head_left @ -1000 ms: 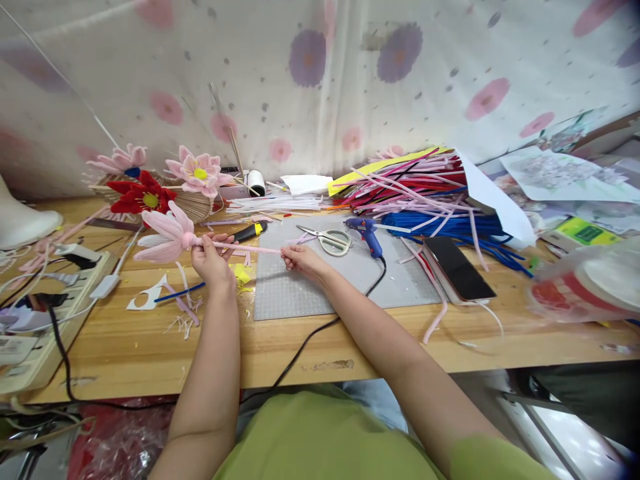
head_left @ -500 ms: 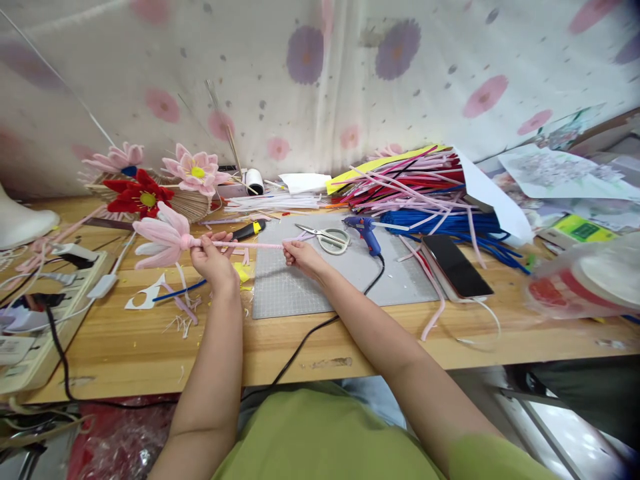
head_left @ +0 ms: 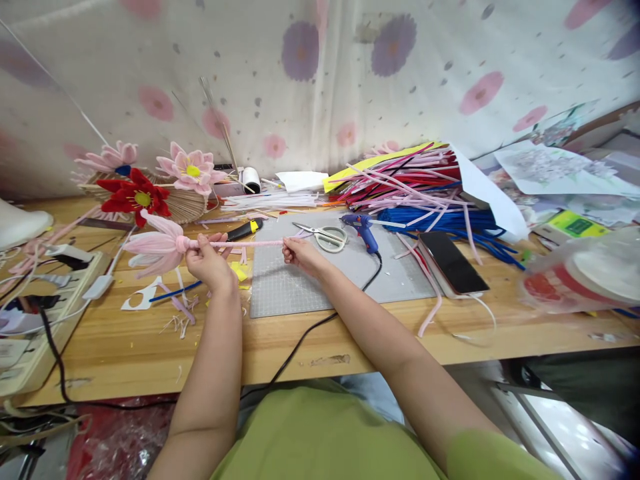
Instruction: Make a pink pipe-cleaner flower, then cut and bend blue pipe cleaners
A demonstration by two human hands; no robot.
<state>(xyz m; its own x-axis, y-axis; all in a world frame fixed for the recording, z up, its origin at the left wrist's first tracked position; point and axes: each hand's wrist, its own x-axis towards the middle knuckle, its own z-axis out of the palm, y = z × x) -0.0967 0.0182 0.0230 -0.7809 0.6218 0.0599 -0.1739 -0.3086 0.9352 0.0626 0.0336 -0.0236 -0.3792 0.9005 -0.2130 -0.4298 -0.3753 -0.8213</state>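
Observation:
A pale pink fuzzy flower [head_left: 157,245] lies sideways in the air above the left part of the table, petals pointing left. Its long pink-wrapped stem [head_left: 250,244] runs level to the right. My left hand [head_left: 209,261] is closed round the stem just beside the flower's base. Near the stem's far end, over the grey cutting mat [head_left: 290,293], the fingertips of my right hand [head_left: 300,256] pinch it. Scissors [head_left: 327,237] and a blue glue gun [head_left: 364,233] rest on the mat beyond my right hand.
Red [head_left: 134,198] and pink flowers [head_left: 191,170] stand at the back left. A power strip [head_left: 55,327] is at the left edge. Pipe cleaners [head_left: 405,177], a phone [head_left: 453,262] and a plastic tub [head_left: 590,273] are to the right. A black cord [head_left: 300,343] crosses the table's front.
The flower's petals have changed their angle, as if the flower has turned about its stem. Both hands keep their hold, and the view has shifted slightly.

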